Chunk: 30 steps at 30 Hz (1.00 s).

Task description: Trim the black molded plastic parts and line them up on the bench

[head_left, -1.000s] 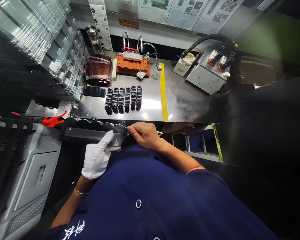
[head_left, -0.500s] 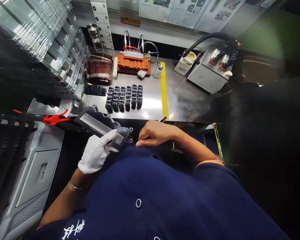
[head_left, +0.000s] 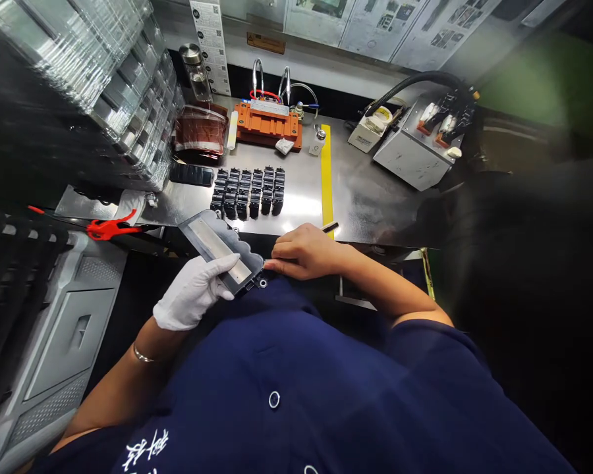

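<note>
My left hand (head_left: 190, 293), in a white glove, is closed on the near end of a dark grey moulded part (head_left: 217, 247). This part has a scalloped edge, a lighter flat strip along its face and small ring lugs at its right end. My bare right hand (head_left: 306, 251) is closed, its fingertips at the right corner of the part beside the lugs. A slim dark pen-like tool (head_left: 331, 227) sticks out behind that hand; its front end is hidden by the fingers. Rows of black moulded pieces (head_left: 247, 192) stand on the metal bench just beyond.
On the steel bench (head_left: 301, 197) lie a phone (head_left: 192, 174), an orange fixture (head_left: 269, 125), a small bottle (head_left: 317, 142) and yellow tape (head_left: 327, 178). A grey machine box (head_left: 410, 155) stands right. Wrapped stacked trays (head_left: 128, 99) rise left, above a red-handled air gun (head_left: 111, 226).
My right hand has moved up and left to the part's right corner. The part has shifted slightly right and turned in my left hand, showing its face more.
</note>
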Each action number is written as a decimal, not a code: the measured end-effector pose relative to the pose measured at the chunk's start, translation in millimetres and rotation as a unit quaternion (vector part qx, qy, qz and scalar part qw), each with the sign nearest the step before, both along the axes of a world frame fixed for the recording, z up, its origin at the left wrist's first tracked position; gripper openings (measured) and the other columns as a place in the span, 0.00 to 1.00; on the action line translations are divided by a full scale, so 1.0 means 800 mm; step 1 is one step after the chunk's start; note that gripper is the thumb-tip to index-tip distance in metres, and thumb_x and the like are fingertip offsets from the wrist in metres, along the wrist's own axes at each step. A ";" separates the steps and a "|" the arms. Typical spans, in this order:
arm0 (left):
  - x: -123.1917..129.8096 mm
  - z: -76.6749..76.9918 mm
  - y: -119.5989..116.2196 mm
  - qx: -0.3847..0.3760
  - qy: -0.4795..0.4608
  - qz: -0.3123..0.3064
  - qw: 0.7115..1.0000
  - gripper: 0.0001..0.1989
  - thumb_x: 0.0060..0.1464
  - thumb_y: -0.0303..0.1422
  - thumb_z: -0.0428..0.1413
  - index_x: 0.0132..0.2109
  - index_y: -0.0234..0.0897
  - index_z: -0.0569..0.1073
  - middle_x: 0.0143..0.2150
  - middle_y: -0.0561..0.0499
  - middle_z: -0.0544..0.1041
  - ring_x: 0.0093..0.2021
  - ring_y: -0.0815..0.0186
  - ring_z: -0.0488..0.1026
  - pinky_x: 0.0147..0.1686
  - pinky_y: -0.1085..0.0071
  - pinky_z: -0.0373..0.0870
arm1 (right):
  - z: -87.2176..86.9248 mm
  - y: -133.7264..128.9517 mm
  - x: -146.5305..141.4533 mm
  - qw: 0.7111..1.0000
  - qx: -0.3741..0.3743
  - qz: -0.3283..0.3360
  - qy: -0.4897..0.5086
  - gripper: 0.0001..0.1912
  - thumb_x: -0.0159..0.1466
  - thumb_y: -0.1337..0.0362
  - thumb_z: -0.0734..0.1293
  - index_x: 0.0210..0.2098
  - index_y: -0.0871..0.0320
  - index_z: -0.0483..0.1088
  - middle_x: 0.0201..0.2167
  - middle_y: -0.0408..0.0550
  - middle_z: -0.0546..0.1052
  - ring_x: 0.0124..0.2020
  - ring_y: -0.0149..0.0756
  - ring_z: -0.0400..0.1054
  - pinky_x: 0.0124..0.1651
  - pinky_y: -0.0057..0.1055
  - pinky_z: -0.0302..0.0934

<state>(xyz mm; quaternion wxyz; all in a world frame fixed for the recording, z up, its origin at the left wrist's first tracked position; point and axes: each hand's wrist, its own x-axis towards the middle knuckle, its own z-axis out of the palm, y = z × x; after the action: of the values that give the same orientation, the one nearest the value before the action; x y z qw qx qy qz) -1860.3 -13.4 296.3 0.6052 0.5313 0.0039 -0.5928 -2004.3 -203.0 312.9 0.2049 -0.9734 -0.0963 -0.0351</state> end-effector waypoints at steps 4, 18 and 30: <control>-0.001 0.003 0.000 0.004 0.003 0.003 1.000 0.04 0.54 0.25 0.63 0.38 0.31 0.80 0.31 0.48 0.82 0.22 0.67 0.77 0.11 0.80 0.69 | 0.001 -0.001 0.002 1.000 -0.005 0.006 0.002 0.28 0.73 0.50 0.56 0.22 0.58 0.67 0.20 0.44 0.70 0.22 0.28 0.60 0.28 0.30 0.45; 0.007 0.009 -0.009 0.026 0.085 0.072 0.993 0.08 0.60 0.22 0.54 0.37 0.31 0.79 0.31 0.47 0.82 0.24 0.68 0.79 0.23 0.78 0.78 | -0.008 -0.009 -0.004 0.982 0.168 0.072 0.044 0.30 0.73 0.47 0.55 0.23 0.59 0.71 0.21 0.45 0.73 0.23 0.26 0.65 0.29 0.27 0.55; 0.001 0.019 0.006 -0.037 0.024 -0.040 0.998 0.17 0.55 0.46 0.61 0.39 0.36 0.80 0.18 0.54 0.73 0.12 0.72 0.64 0.11 0.77 0.60 | -0.027 0.007 0.020 0.973 0.188 -0.017 -0.130 0.31 0.57 0.46 0.74 0.54 0.57 0.73 0.48 0.53 0.80 0.48 0.37 0.77 0.50 0.29 0.70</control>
<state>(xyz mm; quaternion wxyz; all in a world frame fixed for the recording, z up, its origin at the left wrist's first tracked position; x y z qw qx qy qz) -1859.3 -8.8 311.5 0.6000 0.4941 -0.0249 -0.6287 -1987.9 -197.2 291.4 0.3696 -0.9060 -0.0969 -0.1822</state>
